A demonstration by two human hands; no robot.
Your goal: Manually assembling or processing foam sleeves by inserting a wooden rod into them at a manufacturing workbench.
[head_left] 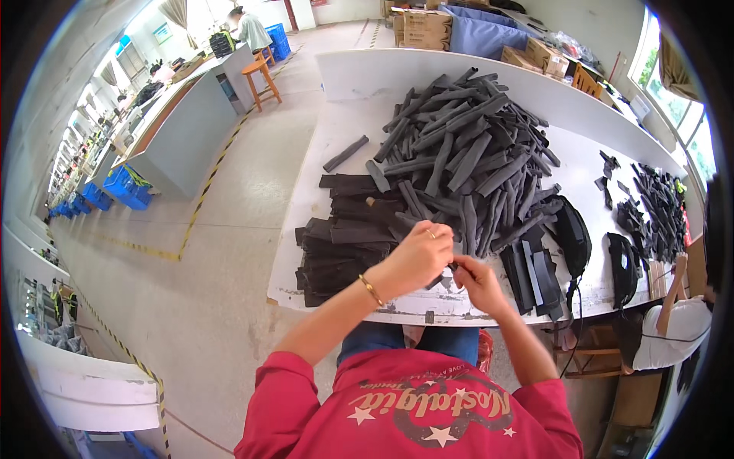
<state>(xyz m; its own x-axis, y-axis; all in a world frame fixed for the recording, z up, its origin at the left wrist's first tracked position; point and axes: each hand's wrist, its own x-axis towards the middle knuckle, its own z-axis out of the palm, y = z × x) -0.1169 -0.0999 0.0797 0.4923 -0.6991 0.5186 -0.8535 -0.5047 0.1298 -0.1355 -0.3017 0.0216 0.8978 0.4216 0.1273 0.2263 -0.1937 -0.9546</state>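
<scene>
Both hands meet over the near edge of a white table [336, 141]. My left hand [419, 256] is closed, its fingers curled, a ring and a gold bracelet on that side. My right hand [479, 283] pinches close beside it. A small dark piece [453, 267] shows between them, mostly hidden by the fingers. Beyond them rises a large heap of dark grey rolled strips [459, 141], seemingly fabric. Flat dark pieces [344, 241] lie in overlapping stacks left of my hands. To the right is a small stack of flat strips [527, 277].
A black curved device [572, 237] with a cord lies at the right, a similar one [623, 269] farther along. Another person [673, 329] works at the right beside a second dark heap [661, 210]. A raised white panel [489, 67] borders the table's far side.
</scene>
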